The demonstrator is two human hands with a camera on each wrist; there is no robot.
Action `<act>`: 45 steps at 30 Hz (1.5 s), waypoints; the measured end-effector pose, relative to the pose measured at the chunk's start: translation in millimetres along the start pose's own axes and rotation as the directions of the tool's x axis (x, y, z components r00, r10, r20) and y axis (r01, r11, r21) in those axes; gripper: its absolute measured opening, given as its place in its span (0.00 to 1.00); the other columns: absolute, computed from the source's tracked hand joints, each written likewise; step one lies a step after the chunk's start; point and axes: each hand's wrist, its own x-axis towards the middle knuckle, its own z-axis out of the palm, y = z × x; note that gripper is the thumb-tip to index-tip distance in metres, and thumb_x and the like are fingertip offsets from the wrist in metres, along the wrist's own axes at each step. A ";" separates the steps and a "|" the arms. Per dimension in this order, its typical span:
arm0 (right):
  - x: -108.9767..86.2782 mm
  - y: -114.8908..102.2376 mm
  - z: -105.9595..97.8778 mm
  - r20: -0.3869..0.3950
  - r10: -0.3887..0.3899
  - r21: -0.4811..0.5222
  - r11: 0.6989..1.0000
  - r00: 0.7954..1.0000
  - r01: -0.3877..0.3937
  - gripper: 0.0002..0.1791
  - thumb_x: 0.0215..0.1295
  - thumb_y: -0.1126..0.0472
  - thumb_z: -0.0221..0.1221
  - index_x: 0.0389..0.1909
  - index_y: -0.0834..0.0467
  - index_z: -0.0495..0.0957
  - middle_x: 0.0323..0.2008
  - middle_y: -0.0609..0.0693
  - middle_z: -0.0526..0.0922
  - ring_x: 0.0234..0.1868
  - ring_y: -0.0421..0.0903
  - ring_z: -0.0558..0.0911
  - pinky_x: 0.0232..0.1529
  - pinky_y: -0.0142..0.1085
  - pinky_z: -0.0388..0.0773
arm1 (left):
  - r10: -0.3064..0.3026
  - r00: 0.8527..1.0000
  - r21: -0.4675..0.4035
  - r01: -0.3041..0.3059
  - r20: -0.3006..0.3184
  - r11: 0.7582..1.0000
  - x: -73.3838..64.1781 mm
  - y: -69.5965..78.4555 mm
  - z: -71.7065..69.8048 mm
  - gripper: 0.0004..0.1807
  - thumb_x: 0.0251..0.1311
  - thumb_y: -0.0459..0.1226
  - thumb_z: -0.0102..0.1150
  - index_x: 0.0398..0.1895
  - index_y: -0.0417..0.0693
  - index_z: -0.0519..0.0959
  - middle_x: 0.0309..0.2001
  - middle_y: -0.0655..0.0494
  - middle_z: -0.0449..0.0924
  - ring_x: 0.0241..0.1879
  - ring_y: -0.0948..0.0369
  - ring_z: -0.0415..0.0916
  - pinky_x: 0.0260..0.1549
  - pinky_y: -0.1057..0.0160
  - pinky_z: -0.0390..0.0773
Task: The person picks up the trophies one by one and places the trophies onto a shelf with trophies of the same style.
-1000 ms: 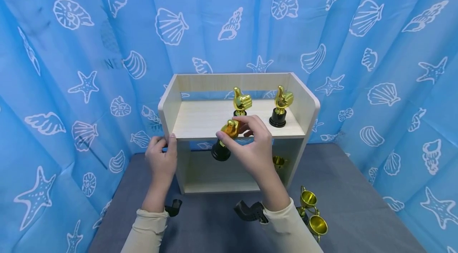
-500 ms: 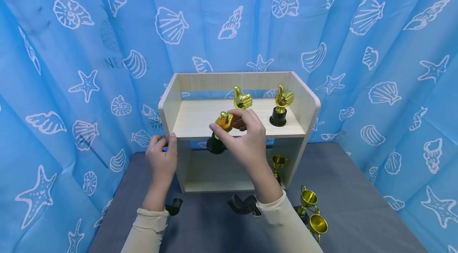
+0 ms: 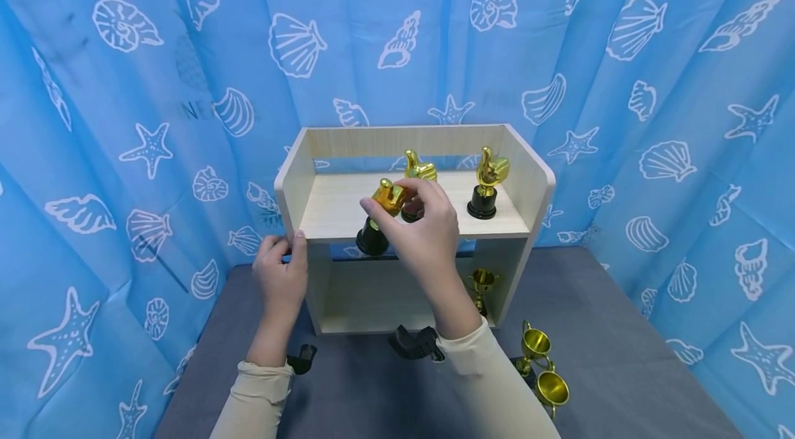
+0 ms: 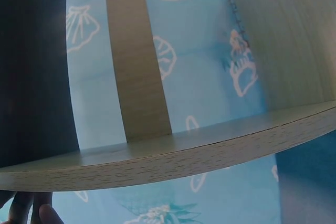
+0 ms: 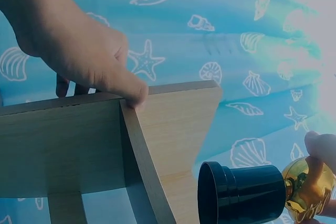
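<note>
In the head view my right hand (image 3: 428,235) pinches a gold thumbs-up trophy (image 3: 373,239) by its gold top. The trophy is tilted, its black base in front of the upper board's front edge. In the right wrist view the black base (image 5: 241,192) appears sideways, apart from the shelf. My left hand (image 3: 281,277) grips the left side panel of the small wooden shelf (image 3: 338,211), thumb at the front edge and fingers on the outer side. Two more thumbs-up trophies stand on the upper board: one (image 3: 419,168) partly behind my right hand, another (image 3: 487,183) at the right.
A gold cup trophy (image 3: 482,281) stands at the right of the lower compartment, partly hidden by my right forearm. Two more gold cups, one farther (image 3: 535,344) and one nearer (image 3: 551,389), are on the grey tabletop (image 3: 621,356) right of my sleeve. A blue shell-patterned curtain (image 3: 385,4) surrounds the table.
My right hand has moved the held trophy left and up, closer to the upper board. My left hand has stayed on the side panel.
</note>
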 end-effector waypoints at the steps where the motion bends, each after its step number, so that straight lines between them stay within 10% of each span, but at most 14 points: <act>1: 1.0 -0.3 0.8 -0.001 -0.003 -0.006 1.000 1.000 0.003 0.26 0.56 0.42 0.79 0.48 0.53 0.86 0.38 0.48 0.82 0.34 0.55 0.82 0.36 0.42 0.80 | -0.002 1.000 0.001 0.002 0.001 1.000 0.1 0.3 0.0 0.25 0.75 0.46 0.61 0.30 0.32 0.87 0.38 0.40 0.80 0.38 0.47 0.79 0.35 0.52 0.76; 45: 20.6 9.7 38.3 0.016 -0.093 -0.258 0.962 0.996 0.094 0.31 0.56 0.31 0.74 0.46 0.52 0.86 0.39 0.48 0.84 0.30 0.42 0.80 0.26 0.35 0.76 | 0.004 1.000 -0.001 -0.004 -0.021 1.000 -0.5 -0.7 0.8 0.24 0.75 0.46 0.61 0.28 0.33 0.87 0.37 0.42 0.80 0.36 0.50 0.80 0.32 0.57 0.75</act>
